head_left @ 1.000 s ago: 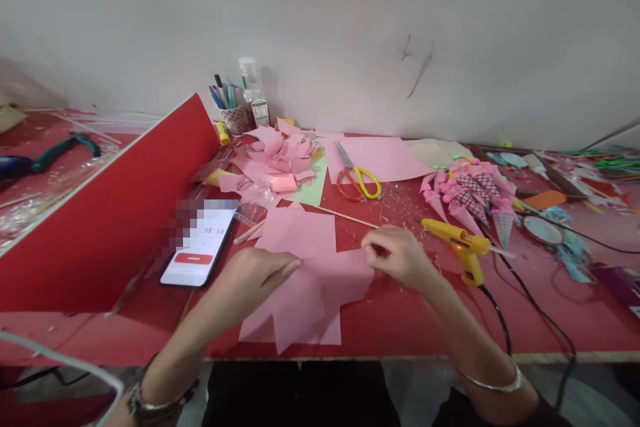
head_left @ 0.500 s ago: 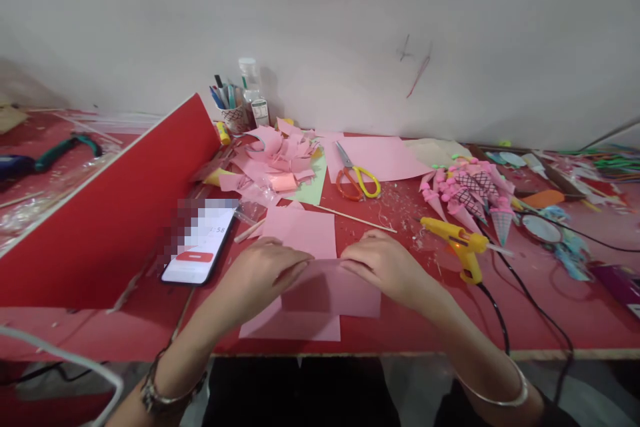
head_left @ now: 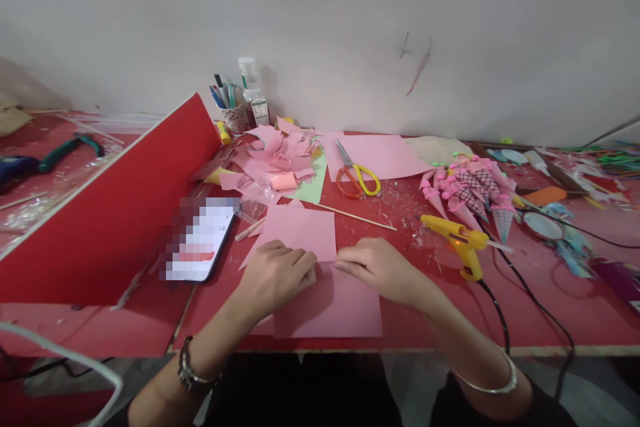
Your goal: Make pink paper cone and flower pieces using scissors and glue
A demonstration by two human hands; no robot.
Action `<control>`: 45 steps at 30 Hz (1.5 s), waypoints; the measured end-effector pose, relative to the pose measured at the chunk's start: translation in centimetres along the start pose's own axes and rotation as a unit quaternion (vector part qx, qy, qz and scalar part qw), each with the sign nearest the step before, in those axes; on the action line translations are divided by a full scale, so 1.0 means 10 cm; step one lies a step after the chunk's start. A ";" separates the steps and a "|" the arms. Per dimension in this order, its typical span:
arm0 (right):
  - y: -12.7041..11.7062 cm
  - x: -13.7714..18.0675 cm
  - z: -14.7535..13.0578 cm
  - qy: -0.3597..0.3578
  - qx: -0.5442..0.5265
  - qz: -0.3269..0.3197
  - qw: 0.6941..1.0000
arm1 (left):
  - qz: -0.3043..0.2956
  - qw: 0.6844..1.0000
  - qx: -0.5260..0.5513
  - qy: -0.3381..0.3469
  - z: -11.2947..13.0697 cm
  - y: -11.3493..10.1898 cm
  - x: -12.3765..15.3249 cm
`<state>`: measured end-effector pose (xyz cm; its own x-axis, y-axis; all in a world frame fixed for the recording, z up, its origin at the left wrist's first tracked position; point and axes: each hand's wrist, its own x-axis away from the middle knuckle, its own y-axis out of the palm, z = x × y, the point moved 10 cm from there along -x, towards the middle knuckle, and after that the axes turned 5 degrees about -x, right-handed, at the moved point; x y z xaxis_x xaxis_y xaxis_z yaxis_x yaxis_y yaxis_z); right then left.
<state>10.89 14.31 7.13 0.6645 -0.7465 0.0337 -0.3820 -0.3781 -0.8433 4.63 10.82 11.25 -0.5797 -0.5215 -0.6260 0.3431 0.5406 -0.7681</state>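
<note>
Squaring up has just changed how the front pink sheet (head_left: 340, 313) sits at the lower centre of the frame: half a second ago its bottom edge stood higher in the picture and it lay in deeper shadow; now that edge reaches close to the table (head_left: 410, 340) front. It covers more of the rear pink sheet (head_left: 310, 227), which shows above it and as a sliver at lower left. The left hand (head_left: 277, 280) has curled further over the top edge, fingertips tucked from sight, so whether they grip I cannot tell. The right hand (head_left: 385, 273) keeps its fingers pinched on that edge. This suggests the work centres on the top edge, with the sheet now better aligned.
</note>
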 end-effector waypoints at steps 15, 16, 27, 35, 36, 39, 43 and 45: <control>-0.25 0.34 0.35 0.065 -0.095 0.039 0.993 | -0.098 0.952 0.185 -0.224 -0.65 0.16 0.30; -0.20 0.32 0.32 0.057 -0.096 0.026 0.993 | -0.114 0.934 0.253 -0.224 -0.57 0.23 0.28; -0.11 0.05 -0.04 -0.021 0.084 0.049 0.995 | -0.116 0.981 0.137 -0.069 0.01 0.34 0.06; -0.11 -0.03 -0.08 -0.096 0.026 0.128 0.987 | -0.108 0.976 0.156 -0.104 -0.08 0.31 0.09; -0.13 -0.02 -0.03 -0.093 0.026 0.136 0.986 | -0.127 0.971 0.166 -0.116 -0.12 0.34 0.12; -0.20 0.06 0.11 -0.080 0.027 0.158 0.984 | -0.181 0.953 0.197 -0.145 -0.22 0.39 0.19; -0.29 0.18 0.27 -0.050 0.033 0.180 0.982 | -0.214 0.939 0.217 -0.157 -0.30 0.39 0.24; -0.36 0.25 0.33 -0.030 0.044 0.201 0.978 | -0.216 0.939 0.217 -0.158 -0.31 0.38 0.25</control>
<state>16.00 15.62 8.48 0.5093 -0.7911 -0.3387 -0.5651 -0.0107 -0.8249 2.18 13.61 7.20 -0.5099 -0.8366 -0.2002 0.4349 -0.0499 -0.8991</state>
